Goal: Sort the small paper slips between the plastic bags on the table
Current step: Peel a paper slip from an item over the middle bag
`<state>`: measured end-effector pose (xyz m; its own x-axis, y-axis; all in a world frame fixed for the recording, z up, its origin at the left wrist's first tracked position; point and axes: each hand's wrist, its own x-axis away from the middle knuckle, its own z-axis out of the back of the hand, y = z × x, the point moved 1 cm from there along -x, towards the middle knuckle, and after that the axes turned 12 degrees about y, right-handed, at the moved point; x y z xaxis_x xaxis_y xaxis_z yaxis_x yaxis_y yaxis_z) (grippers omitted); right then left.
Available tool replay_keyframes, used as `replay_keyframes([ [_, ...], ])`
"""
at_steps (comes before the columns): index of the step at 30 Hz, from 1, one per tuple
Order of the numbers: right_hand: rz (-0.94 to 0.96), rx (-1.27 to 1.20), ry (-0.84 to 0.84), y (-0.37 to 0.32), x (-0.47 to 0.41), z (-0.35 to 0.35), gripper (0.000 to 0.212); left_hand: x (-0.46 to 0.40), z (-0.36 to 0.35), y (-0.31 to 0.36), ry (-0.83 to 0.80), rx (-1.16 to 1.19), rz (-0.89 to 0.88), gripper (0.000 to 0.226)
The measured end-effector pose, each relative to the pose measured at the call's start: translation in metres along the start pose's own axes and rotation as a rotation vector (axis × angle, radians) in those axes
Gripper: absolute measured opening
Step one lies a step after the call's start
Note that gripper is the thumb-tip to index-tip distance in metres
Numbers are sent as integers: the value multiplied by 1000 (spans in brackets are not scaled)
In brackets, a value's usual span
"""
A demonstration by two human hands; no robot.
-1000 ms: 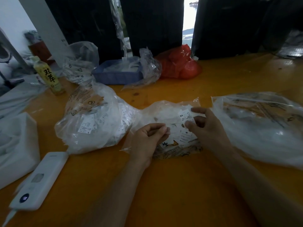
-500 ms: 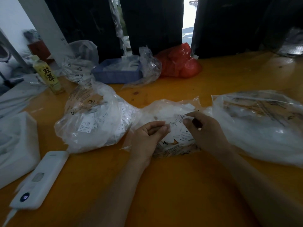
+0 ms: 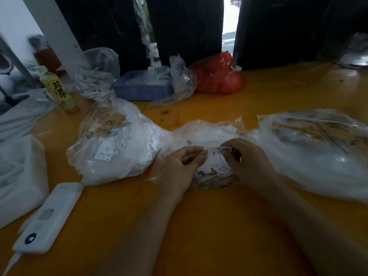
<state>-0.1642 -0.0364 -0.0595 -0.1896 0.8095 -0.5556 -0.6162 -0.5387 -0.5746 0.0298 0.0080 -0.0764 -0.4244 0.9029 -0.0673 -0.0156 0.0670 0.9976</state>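
Both hands are meeting over the middle bag (image 3: 207,136) on the orange counter (image 3: 219,226), and each is pinching one end of the same small paper slip (image 3: 214,151). The left hand (image 3: 179,168) is closing thumb and forefinger on the slip's left edge, with its other fingers curling loosely under; the right hand (image 3: 247,162) is gripping the right edge between thumb and fingertips, knuckles facing the camera. The slip is lying stretched between the two grips, just above the clear plastic, and small dark print is showing on it, though the lettering is too small to read with any certainty. The middle bag is lying flat and crumpled under the hands, with more printed slips showing through it near the right thumb. Just beside it to the left, a fuller bag (image 3: 113,144) is bulging with white slips. To the right, a larger bag (image 3: 318,152) is spreading wide across the counter, touching the middle one at its edge. Farther back, a blue tray (image 3: 142,90) is sitting beside a red bag (image 3: 219,76), and a drink bottle (image 3: 58,90) is standing upright near the left edge. A white device (image 3: 47,218) with a small lit display is lying at the near left, next to a white box (image 3: 22,176).
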Motion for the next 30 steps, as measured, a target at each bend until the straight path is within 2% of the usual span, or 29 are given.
replay_keyframes([
  [5,39,46,-84,4,2,-4,17,2,1,2,-7,-97,-113,15],
  [8,21,63,-126,2,3,-7,26,5,-1,4,-32,-213,-214,19],
  [11,-95,-57,-37,0,4,-7,35,5,-2,5,-21,-258,-248,19],
  [14,-143,-127,90,-3,3,-3,18,4,-1,6,0,-180,-192,16],
  [16,-124,-152,73,-6,4,-4,11,6,0,8,0,-120,-125,15],
  [20,-86,-205,-20,-13,8,-9,20,8,-1,11,22,-80,-54,15],
  [25,-88,-189,-50,-14,10,-10,30,6,1,10,35,1,80,15],
  [30,-141,-187,86,-13,7,-5,23,4,-1,6,-34,36,60,22],
])
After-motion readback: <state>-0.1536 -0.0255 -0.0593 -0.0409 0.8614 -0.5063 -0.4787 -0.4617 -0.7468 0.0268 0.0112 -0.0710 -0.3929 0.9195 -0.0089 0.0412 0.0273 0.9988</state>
